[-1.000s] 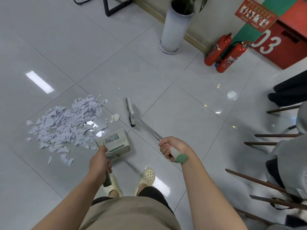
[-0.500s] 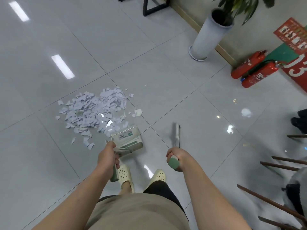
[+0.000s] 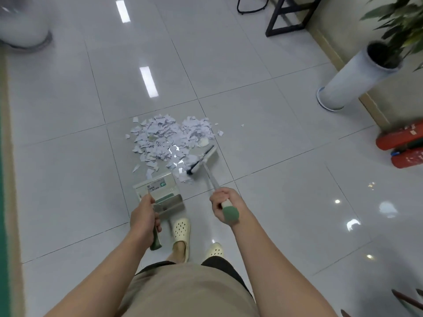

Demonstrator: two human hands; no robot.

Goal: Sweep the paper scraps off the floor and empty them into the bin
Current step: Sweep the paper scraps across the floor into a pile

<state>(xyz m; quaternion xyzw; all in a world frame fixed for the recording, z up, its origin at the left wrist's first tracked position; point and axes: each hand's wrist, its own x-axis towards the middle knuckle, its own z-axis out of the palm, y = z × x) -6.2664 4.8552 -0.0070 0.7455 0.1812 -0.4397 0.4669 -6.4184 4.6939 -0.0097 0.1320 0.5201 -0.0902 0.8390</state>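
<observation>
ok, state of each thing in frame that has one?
Pile of white paper scraps: heaped on the grey tiled floor, none in the pan.
Grey-and-green dustpan: mouth at the pile's near edge, handle gripped by left hand.
Metal-handled broom with white head: head at the pile's right edge, green grip held by right hand.

You can read almost nothing here. The dustpan [image 3: 158, 187], near the middle of the floor, carries a pale label [image 3: 156, 185] on its top face with a few lines of small print and a small green square at its right end, all too blurred to make out. At the far right, the two red fire extinguishers [image 3: 402, 148] show pale patches that cannot be read either.
</observation>
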